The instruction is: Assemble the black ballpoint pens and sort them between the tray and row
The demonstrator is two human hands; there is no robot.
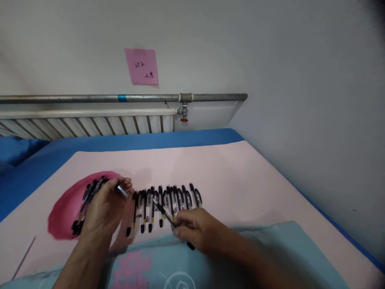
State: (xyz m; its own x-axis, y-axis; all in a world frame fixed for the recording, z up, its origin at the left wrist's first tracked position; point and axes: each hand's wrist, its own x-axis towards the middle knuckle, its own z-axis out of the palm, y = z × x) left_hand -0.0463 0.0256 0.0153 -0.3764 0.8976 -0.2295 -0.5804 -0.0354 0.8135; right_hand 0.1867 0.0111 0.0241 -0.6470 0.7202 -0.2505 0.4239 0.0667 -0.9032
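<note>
My left hand (105, 204) is closed around a small clear-and-black pen cap (122, 190), just over the right side of a pink dish (60, 216). Several black pens (87, 200) lie bunched in that dish, partly hidden behind the hand. With thumb and fingers, my right hand (195, 228) grips an uncapped gel pen (164, 210), its tip pointing up and left toward the other hand. Between and beyond the hands, pens and loose pen caps (180, 196) lie in a row on the pink sheet; small clear pieces (147, 218) lie among them.
A pink sheet (210, 168) covers the blue surface (168, 140). Nearest me is a light blue cloth (270, 249). At the left front lies a thin white stick (24, 257). A radiator (99, 125), a metal pipe (90, 99) and a pink note (142, 66) are along the wall.
</note>
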